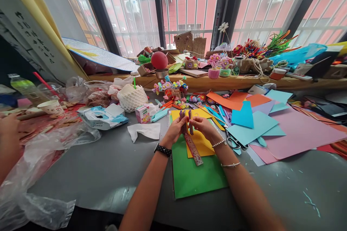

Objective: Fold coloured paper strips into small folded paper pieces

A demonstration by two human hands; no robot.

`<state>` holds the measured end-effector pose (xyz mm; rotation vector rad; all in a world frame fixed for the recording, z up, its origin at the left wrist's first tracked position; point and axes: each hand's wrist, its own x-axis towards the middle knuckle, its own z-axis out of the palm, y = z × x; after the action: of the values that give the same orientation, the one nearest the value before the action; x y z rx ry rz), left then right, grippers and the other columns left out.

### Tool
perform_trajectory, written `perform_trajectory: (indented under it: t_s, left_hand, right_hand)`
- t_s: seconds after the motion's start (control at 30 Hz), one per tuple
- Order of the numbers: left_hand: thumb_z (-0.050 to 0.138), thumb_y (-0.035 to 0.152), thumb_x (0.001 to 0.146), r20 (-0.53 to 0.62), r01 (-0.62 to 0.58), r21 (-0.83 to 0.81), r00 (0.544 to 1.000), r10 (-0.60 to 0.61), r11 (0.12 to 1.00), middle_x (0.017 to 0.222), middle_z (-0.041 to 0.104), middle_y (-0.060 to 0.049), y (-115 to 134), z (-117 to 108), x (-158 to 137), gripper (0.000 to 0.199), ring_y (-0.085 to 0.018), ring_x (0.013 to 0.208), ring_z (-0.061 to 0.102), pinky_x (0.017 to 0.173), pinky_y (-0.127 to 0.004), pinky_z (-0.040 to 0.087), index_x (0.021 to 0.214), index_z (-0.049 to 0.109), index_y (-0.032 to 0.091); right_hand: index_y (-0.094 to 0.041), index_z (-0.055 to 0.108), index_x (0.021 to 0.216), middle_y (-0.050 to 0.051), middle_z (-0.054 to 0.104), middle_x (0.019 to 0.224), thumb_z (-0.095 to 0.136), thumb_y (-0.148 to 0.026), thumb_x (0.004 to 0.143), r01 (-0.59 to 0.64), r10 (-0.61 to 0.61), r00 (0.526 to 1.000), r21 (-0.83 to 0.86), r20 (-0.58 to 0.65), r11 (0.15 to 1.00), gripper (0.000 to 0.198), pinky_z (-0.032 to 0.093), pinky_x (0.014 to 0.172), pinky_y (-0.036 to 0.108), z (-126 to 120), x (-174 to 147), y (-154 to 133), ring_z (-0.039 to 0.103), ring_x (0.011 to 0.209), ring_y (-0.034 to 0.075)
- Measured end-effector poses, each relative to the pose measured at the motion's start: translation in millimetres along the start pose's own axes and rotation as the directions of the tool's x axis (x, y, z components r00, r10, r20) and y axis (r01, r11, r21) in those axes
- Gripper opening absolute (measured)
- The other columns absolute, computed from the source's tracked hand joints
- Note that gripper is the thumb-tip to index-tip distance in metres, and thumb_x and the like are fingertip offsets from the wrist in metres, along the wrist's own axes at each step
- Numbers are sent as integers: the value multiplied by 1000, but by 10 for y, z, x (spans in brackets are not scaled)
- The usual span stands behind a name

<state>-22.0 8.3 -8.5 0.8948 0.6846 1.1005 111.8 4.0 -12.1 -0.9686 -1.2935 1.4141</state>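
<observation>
Here, a thick striped bundle point(184, 125) and a slimmer striped bundle point(191, 126) are held over the far half of the green sheet point(195, 184). Both hands are nearly closed, fingertips pinched: the left hand point(175, 130) grips the thick one, the right hand point(205, 127) the slim one. Below them a patterned strip point(194, 151) slants across yellow paper point(204, 146) atop the green sheet. Right of that sheet lie scissors point(235, 143) and blue paper point(252, 128); left of it, on the counter point(108, 169), a white tissue point(145, 131) and wipes pack point(99, 118); beyond it, fuzzy flowers point(169, 86).
</observation>
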Motion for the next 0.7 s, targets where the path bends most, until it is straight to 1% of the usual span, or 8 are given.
perform_trajectory:
  t_s: [0.07,0.17,0.3,0.4,0.53,0.7]
  left_hand:
    - [62,24,67,6,-4,-35,1000,5,999,80,62,-4,-7,12,-6,24,-11,72,57,67,-21,43,88,58,13]
    - [61,22,67,27,11,-88,1000,-9,996,83,63,-5,-2,47,-27,21,-11,74,58,66,-20,44,86,59,12]
    - [59,21,69,41,23,-140,999,-18,990,81,63,-4,10,93,-54,16,-10,68,58,62,-19,44,82,60,12]
    - [58,20,70,34,26,-165,999,-20,986,75,63,-3,11,108,-66,13,-8,63,56,60,-18,44,81,60,12]
    - [55,19,72,61,31,-180,998,-21,983,67,61,-1,6,105,-73,12,-9,58,55,58,-20,44,82,59,12]
    - [53,19,74,82,28,-179,997,-14,983,67,60,-1,10,105,-81,12,-9,55,53,54,-20,42,84,58,13]
  right_hand:
    - [-15,50,53,-5,40,55,68,-41,53,22,-22,1000,-14,11,1000,31,23,51,23,21,-1,-6,30,52,7]
    - [-15,49,50,-3,42,61,68,-41,53,57,-56,998,-23,29,998,32,25,54,24,51,-8,-22,33,57,8]
    - [-16,49,51,-3,43,63,67,-42,53,70,-69,997,-42,25,997,32,26,55,24,61,-19,-40,34,58,9]
    - [-16,48,50,-3,41,62,67,-42,53,78,-77,997,-38,21,996,33,25,55,24,55,-26,-50,32,58,9]
    - [-15,48,51,-3,42,64,66,-41,54,85,-84,996,-20,25,996,31,26,56,24,54,-26,-58,34,60,9]
    - [-15,47,51,-2,42,65,67,-39,53,85,-85,996,-27,0,996,31,27,57,23,71,-28,-66,35,61,9]
